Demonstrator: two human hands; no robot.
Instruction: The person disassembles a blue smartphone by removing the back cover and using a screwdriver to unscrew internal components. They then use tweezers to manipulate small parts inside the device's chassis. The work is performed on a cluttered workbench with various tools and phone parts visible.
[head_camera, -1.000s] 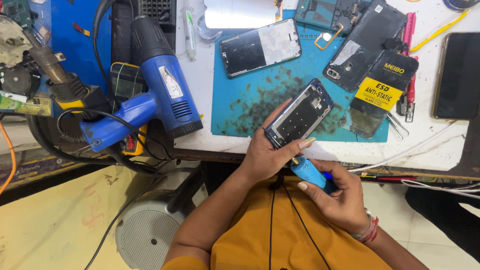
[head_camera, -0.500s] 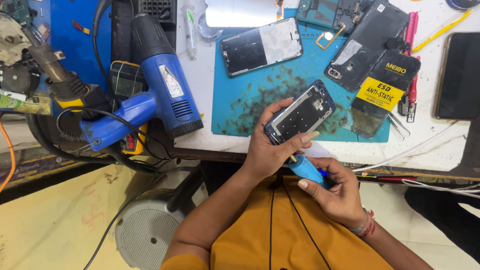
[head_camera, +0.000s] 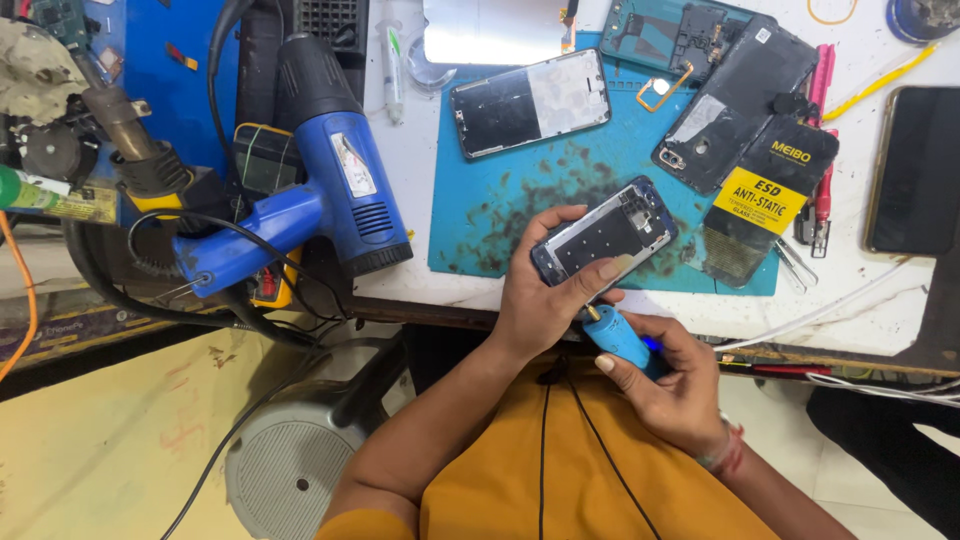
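Our left hand (head_camera: 540, 300) wrapped tight round phone frame (head_camera: 608, 234), tilted above near worktop (head_camera: 420, 180) edge over blue mat (head_camera: 520, 200). Our right hand (head_camera: 665, 385) curled shut on blue screwdriver (head_camera: 618, 337), tip just under frame. Heat gun (head_camera: 330, 190) lies left, well apart; open room below edge.

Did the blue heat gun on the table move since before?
No. The blue heat gun lies in the same spot beside the teal mat, nozzle pointing away from the person.
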